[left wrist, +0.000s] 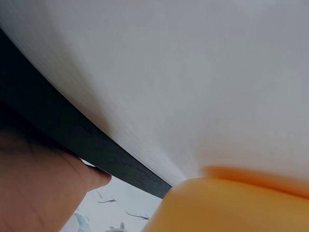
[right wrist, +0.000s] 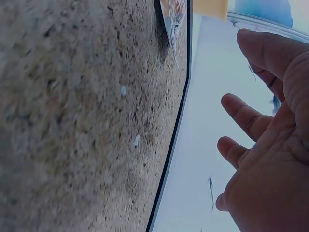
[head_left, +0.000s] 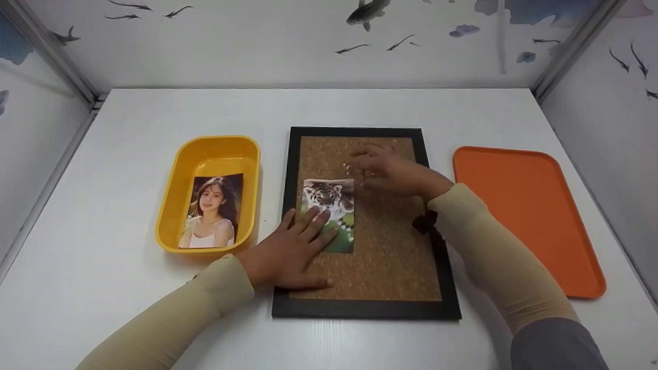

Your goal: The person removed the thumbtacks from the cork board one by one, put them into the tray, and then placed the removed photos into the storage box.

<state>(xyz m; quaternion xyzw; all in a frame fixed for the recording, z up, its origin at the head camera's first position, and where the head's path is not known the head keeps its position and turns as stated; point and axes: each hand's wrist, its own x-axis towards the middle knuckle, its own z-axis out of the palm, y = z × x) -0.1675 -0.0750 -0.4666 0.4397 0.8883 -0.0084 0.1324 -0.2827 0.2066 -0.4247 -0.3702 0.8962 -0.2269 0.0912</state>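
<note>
A cork board (head_left: 387,253) with a black frame (head_left: 365,310) lies mid-table. On its left part is a tiger photo (head_left: 344,241), and my left hand (head_left: 285,254) rests on the lower half of it with straight, spread fingers. Over the upper right of the cork, my right hand (head_left: 398,173) hovers with fingers apart, and the right wrist view shows nothing in its palm (right wrist: 275,179). Small white bits (right wrist: 136,140) dot the cork near that hand. An edge of the photo (right wrist: 171,19) stands up from the cork in the right wrist view.
To the left stands a yellow tray (head_left: 165,223) with a portrait photo (head_left: 213,211) of a person in it. An orange tray (head_left: 530,225) lies on the right, partly behind the right forearm. Printed panels (head_left: 290,47) wall in the white table (head_left: 112,287).
</note>
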